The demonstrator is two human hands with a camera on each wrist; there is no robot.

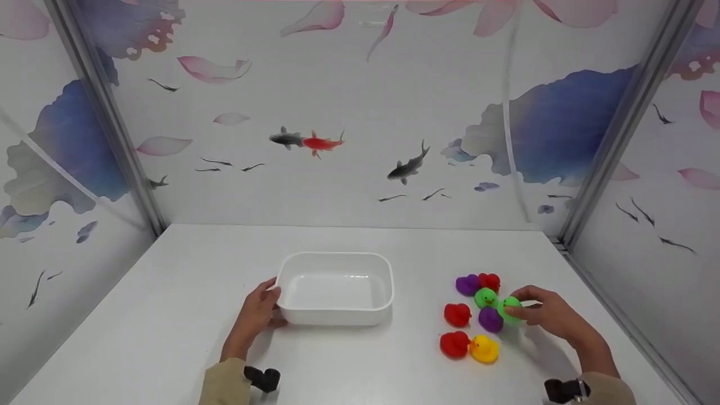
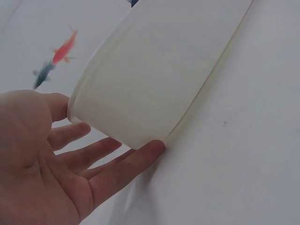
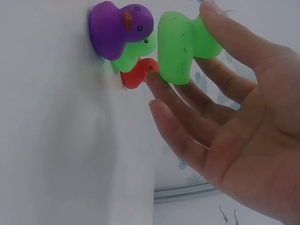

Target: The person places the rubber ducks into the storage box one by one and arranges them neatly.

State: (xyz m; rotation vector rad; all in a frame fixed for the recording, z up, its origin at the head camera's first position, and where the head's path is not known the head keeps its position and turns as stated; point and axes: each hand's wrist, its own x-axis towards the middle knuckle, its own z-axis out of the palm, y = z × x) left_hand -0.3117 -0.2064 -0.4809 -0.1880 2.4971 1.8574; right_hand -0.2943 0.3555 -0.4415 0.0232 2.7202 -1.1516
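My left hand [image 1: 260, 306] holds the left end of a white plastic tub [image 1: 334, 317]. In the left wrist view its fingers [image 2: 124, 176] span the tub's outer wall [image 2: 150, 70] from rim to base. At the right, my right hand [image 1: 548, 310] pinches a green rubber duck [image 1: 509, 309] between thumb and fingers. The right wrist view shows that duck [image 3: 176, 49] tilted, its flat underside towards the camera. Beside it sit a purple duck [image 1: 491, 320] and another green duck [image 1: 486, 298].
Behind those are a purple duck [image 1: 467, 285] and a red duck [image 1: 489, 282]. Nearer the front are two red ducks [image 1: 457, 315] and a yellow duck [image 1: 484, 349]. Printed panels [image 1: 349, 185] enclose the white table [image 1: 214, 253] at the back and sides.
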